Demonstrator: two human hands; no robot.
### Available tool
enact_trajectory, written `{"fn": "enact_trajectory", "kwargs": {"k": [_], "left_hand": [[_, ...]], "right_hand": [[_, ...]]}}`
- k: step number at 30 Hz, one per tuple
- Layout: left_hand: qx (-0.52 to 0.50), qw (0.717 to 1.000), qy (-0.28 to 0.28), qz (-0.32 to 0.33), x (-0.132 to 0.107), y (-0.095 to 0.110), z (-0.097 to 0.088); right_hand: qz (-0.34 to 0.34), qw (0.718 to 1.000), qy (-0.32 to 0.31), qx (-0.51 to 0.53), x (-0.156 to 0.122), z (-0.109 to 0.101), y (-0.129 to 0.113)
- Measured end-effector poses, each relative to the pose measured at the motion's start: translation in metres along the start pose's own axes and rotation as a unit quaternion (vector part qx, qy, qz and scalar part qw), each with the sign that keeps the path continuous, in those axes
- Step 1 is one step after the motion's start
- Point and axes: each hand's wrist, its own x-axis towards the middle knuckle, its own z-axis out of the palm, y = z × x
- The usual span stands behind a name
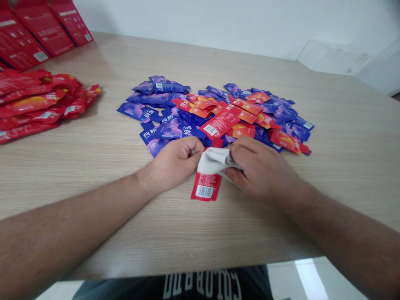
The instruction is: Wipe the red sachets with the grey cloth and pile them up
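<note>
My left hand and my right hand meet at the middle of the wooden table. Both pinch a white cloth that is wrapped over the top of a red sachet, whose barcode end sticks out toward me. Just beyond the hands lies a mixed pile of blue and red sachets, with a red sachet on top showing its barcode.
A heap of red sachets lies at the left edge of the table. Red boxes stand at the far left corner. A white wall runs behind the table. The near table edge is close to my body.
</note>
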Motion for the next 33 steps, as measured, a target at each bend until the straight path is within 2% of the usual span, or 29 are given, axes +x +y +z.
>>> {"fn": "enact_trajectory", "kwargs": {"k": [3,7,9,14,15,19,20,25,27,30,31,33], "left_hand": [[-0.018,1.0,-0.005,-0.007,0.0,0.001,0.001],[-0.013,1.0,-0.009,0.007,0.0,0.0,0.0],[-0.005,1.0,-0.009,0.006,-0.001,0.001,0.0],[-0.028,1.0,-0.007,-0.005,-0.001,0.003,0.0],[-0.029,1.0,-0.007,-0.002,-0.001,0.004,0.0],[-0.014,1.0,-0.006,0.003,-0.001,0.003,0.001],[-0.01,1.0,-0.006,0.0,-0.001,0.003,0.001],[-0.019,1.0,-0.004,-0.005,-0.001,0.002,0.0],[-0.019,1.0,-0.001,0.0,-0.001,0.002,0.0],[-0.016,1.0,0.003,0.005,-0.001,0.002,0.0],[-0.014,1.0,0.002,0.003,-0.001,0.002,0.0],[-0.012,1.0,0.002,-0.002,-0.001,0.003,0.0]], "right_hand": [[-0.041,0.999,-0.012,0.006,-0.001,-0.002,-0.003],[0.046,0.999,0.023,-0.012,0.001,-0.002,0.007],[0.051,0.998,0.021,-0.009,0.001,-0.001,0.008],[-0.067,0.998,-0.015,0.009,-0.002,-0.002,-0.002],[-0.06,0.998,-0.011,0.005,-0.002,-0.002,-0.002],[0.05,0.998,0.018,-0.016,0.0,-0.002,0.004],[0.055,0.998,0.017,-0.013,0.001,-0.002,0.005],[-0.059,0.998,-0.015,0.017,-0.001,-0.001,-0.003],[-0.038,0.999,-0.008,0.01,-0.001,-0.001,-0.002],[0.043,0.999,0.017,-0.005,0.0,0.0,0.005],[0.05,0.999,0.02,-0.005,0.001,0.0,0.006],[0.018,1.0,0.012,0.006,0.0,0.001,0.005]]}}
